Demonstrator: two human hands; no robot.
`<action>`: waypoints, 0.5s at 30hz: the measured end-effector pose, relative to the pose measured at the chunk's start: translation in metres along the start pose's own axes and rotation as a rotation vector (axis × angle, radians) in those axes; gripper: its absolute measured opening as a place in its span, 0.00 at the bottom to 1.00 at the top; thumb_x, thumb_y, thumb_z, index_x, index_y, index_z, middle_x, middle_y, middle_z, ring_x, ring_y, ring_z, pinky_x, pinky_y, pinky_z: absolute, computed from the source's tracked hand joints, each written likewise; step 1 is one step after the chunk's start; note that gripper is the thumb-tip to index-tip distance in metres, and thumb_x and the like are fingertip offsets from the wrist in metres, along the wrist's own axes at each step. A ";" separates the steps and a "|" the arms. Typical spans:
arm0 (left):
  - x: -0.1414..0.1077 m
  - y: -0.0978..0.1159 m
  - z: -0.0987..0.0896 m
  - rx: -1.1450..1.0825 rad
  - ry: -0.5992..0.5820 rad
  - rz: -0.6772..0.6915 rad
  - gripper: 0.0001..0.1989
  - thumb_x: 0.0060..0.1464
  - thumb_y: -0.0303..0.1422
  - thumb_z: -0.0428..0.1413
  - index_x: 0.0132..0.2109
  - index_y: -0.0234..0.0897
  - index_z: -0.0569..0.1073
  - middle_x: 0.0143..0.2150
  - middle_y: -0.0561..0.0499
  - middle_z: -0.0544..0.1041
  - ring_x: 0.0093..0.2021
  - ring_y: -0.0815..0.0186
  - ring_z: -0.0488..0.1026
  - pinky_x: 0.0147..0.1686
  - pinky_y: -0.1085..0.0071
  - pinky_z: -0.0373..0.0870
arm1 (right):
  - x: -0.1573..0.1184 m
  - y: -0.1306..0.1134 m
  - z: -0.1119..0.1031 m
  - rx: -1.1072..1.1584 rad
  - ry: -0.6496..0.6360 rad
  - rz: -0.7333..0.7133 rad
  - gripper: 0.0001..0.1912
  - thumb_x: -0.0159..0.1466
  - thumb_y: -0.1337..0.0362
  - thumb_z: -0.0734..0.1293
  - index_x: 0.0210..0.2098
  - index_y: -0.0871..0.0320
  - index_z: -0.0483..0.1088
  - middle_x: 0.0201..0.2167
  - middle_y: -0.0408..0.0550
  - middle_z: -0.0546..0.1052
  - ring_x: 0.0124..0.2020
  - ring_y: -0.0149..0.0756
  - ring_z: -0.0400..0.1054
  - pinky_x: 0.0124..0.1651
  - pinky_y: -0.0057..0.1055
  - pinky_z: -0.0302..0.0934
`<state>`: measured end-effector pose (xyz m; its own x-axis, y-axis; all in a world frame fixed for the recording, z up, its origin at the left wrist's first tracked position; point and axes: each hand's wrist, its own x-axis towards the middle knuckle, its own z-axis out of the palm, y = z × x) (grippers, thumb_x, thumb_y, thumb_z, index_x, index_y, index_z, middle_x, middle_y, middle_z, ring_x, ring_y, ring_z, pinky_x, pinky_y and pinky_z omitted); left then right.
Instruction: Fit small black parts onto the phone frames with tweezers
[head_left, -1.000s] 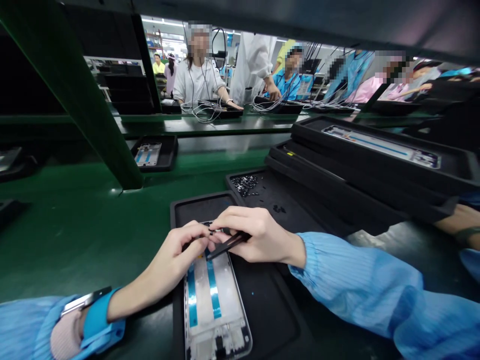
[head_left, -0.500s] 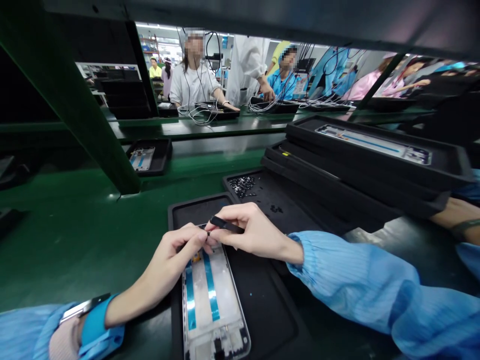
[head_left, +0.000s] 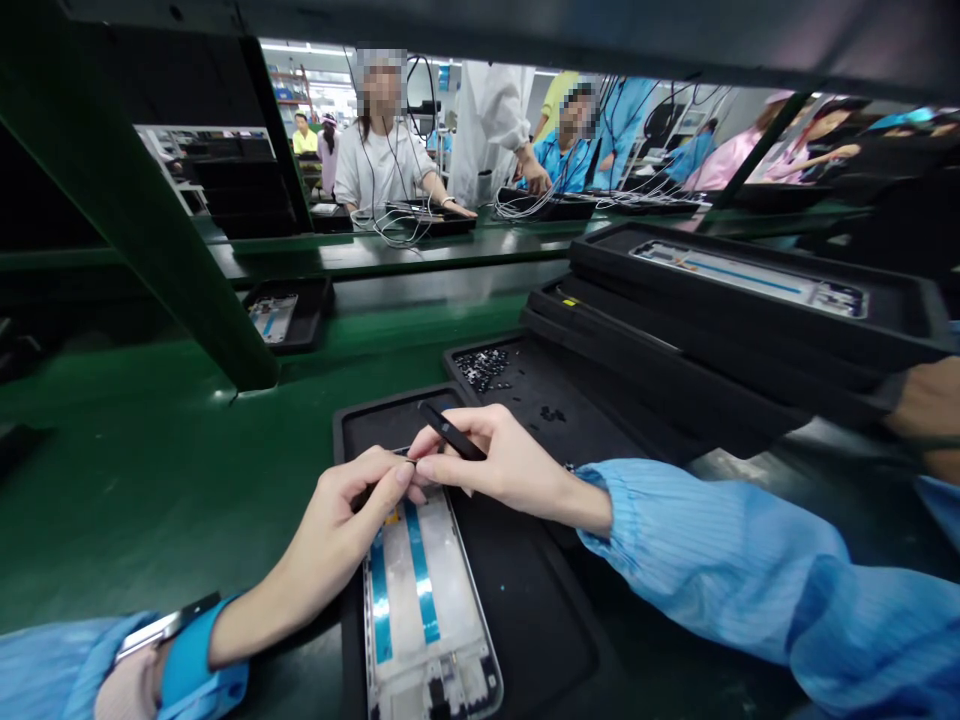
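green workbench (head_left: 127, 470); green steel upright (head_left: 161, 225); ceiling strip lights (head_left: 296, 48); black racks (head_left: 240, 190)

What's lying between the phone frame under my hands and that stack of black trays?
In the head view, a black tray with small loose black parts lies between the phone frame and the stacked black trays.

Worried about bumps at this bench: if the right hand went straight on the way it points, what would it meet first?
Most likely the left hand: the fingertips of the right hand point at it, just above the top edge of the phone frame. Depth is unclear, so they may already touch.
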<state>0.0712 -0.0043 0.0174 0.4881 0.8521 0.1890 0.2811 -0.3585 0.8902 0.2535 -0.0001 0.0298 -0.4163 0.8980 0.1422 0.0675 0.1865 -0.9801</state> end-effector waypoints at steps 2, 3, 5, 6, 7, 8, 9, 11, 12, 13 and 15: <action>0.000 0.000 0.001 0.014 0.003 0.010 0.15 0.59 0.36 0.48 0.27 0.36 0.72 0.25 0.54 0.69 0.29 0.70 0.66 0.30 0.75 0.59 | 0.000 0.000 0.000 -0.002 0.005 0.016 0.05 0.56 0.67 0.67 0.31 0.63 0.72 0.22 0.40 0.69 0.23 0.22 0.60 0.26 0.20 0.55; 0.000 0.000 0.001 0.018 0.003 0.015 0.15 0.59 0.36 0.48 0.27 0.36 0.72 0.25 0.54 0.69 0.29 0.70 0.66 0.30 0.75 0.59 | 0.000 0.000 0.000 -0.001 0.008 0.023 0.05 0.56 0.67 0.67 0.31 0.63 0.72 0.21 0.39 0.68 0.22 0.22 0.59 0.25 0.20 0.54; 0.000 -0.001 0.002 0.026 0.004 0.022 0.15 0.59 0.36 0.48 0.27 0.36 0.72 0.25 0.54 0.70 0.29 0.70 0.65 0.29 0.75 0.59 | 0.001 -0.001 0.000 0.006 0.010 0.031 0.04 0.55 0.68 0.67 0.29 0.63 0.71 0.20 0.39 0.67 0.21 0.22 0.57 0.24 0.21 0.53; 0.000 -0.001 0.002 0.030 0.006 0.029 0.15 0.59 0.36 0.49 0.27 0.36 0.72 0.25 0.54 0.70 0.29 0.70 0.65 0.29 0.75 0.59 | 0.000 -0.001 0.000 0.004 0.011 0.032 0.03 0.55 0.68 0.67 0.29 0.63 0.71 0.20 0.39 0.67 0.21 0.22 0.57 0.24 0.21 0.53; 0.000 -0.001 0.001 0.036 0.009 0.038 0.15 0.58 0.35 0.49 0.27 0.36 0.72 0.25 0.54 0.70 0.29 0.69 0.65 0.30 0.75 0.59 | 0.000 -0.002 0.001 -0.004 0.011 0.034 0.03 0.55 0.69 0.67 0.28 0.63 0.71 0.21 0.39 0.67 0.21 0.22 0.57 0.24 0.21 0.53; 0.000 -0.001 0.001 0.042 0.010 0.047 0.15 0.58 0.35 0.49 0.27 0.36 0.72 0.24 0.53 0.70 0.29 0.69 0.65 0.30 0.74 0.59 | 0.000 -0.002 0.001 -0.020 0.011 0.035 0.02 0.54 0.69 0.66 0.28 0.63 0.71 0.21 0.39 0.67 0.22 0.23 0.58 0.25 0.21 0.53; 0.000 -0.001 0.001 0.047 0.006 0.055 0.15 0.58 0.35 0.49 0.26 0.36 0.72 0.24 0.53 0.70 0.29 0.68 0.65 0.30 0.74 0.59 | -0.001 -0.003 0.002 -0.039 0.011 0.036 0.02 0.54 0.69 0.66 0.28 0.63 0.71 0.21 0.40 0.68 0.22 0.23 0.58 0.26 0.21 0.54; -0.001 -0.001 0.000 0.043 -0.004 0.073 0.16 0.58 0.34 0.49 0.25 0.35 0.72 0.22 0.53 0.69 0.29 0.68 0.64 0.31 0.72 0.59 | -0.002 -0.003 0.003 -0.071 0.007 0.034 0.02 0.53 0.70 0.66 0.28 0.63 0.71 0.23 0.41 0.69 0.24 0.24 0.60 0.28 0.22 0.55; -0.001 -0.001 0.000 0.034 -0.006 0.083 0.16 0.58 0.33 0.49 0.24 0.35 0.72 0.22 0.53 0.70 0.28 0.67 0.64 0.31 0.72 0.58 | -0.003 -0.003 0.004 -0.074 0.001 0.031 0.02 0.53 0.70 0.66 0.28 0.63 0.71 0.24 0.41 0.70 0.25 0.25 0.61 0.29 0.22 0.56; -0.001 -0.001 0.000 0.023 -0.004 0.094 0.16 0.58 0.32 0.49 0.23 0.35 0.72 0.21 0.53 0.70 0.28 0.67 0.63 0.31 0.71 0.58 | -0.004 -0.003 0.005 -0.070 -0.009 0.027 0.02 0.54 0.70 0.66 0.28 0.63 0.70 0.24 0.41 0.70 0.26 0.26 0.62 0.29 0.22 0.57; -0.002 -0.001 0.000 0.000 0.001 0.113 0.16 0.57 0.31 0.50 0.23 0.35 0.72 0.20 0.53 0.70 0.28 0.67 0.63 0.31 0.71 0.58 | -0.004 -0.004 0.006 -0.055 -0.021 0.027 0.03 0.54 0.69 0.66 0.29 0.63 0.70 0.25 0.42 0.71 0.26 0.26 0.63 0.29 0.22 0.57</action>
<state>0.0698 -0.0051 0.0160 0.5161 0.8066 0.2883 0.2241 -0.4521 0.8634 0.2494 -0.0072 0.0318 -0.4322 0.8948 0.1120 0.1289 0.1843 -0.9744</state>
